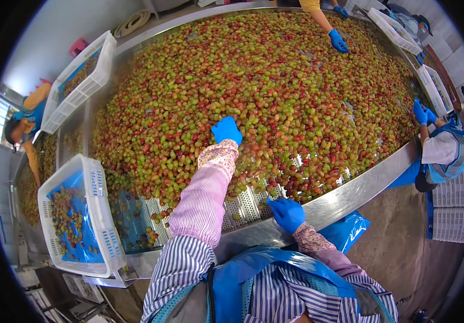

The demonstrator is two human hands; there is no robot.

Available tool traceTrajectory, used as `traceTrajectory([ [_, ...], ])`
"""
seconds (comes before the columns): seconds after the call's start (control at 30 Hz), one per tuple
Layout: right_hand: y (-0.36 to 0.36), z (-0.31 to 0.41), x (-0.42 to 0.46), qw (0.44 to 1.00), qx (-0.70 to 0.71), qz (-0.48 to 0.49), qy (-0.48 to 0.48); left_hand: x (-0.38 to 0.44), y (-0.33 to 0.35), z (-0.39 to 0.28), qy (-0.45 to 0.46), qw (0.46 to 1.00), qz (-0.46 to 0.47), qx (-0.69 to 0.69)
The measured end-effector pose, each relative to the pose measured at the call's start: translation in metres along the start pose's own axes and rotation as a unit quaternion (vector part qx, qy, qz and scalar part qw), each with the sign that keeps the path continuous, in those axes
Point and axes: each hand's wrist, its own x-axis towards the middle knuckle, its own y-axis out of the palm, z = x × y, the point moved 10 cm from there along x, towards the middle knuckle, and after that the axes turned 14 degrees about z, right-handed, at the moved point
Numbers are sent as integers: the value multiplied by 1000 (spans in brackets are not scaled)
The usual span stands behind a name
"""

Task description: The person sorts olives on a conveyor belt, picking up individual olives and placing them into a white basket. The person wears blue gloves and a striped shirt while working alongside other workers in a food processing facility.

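Note:
A deep spread of loose green and red grapes (256,93) covers a metal sorting table with a perforated slatted bed (252,204). My left hand (227,130), in a blue glove, reaches over the near middle of the grapes and touches them. Its fingers point down and away, so what they hold is hidden. Also gloved in blue, my right hand (287,214) is at the table's smooth near rim (329,202), fingertips over the slats where the grapes thin out. Its fingers are bent, and I cannot make out anything between them.
A white plastic crate (108,242) with a blue liner and some grapes stands at the near left corner. Another white crate (78,80) sits farther left. Co-workers' gloved hands are at the far edge (338,41) and right edge (420,113). White crates (434,89) line the right side.

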Motion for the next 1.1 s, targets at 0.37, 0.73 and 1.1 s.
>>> traceTrajectory([
  [0.37, 26, 6, 9, 998, 39, 32, 36, -114, 63, 59, 103, 917, 182, -339],
  [0.73, 8, 112, 123, 781, 592, 185, -77, -280, -2, 36, 278, 616, 374, -635],
  [1.1, 35, 105, 87, 597, 789, 130, -62, -287, 1, 45, 274, 708, 319, -567],
])
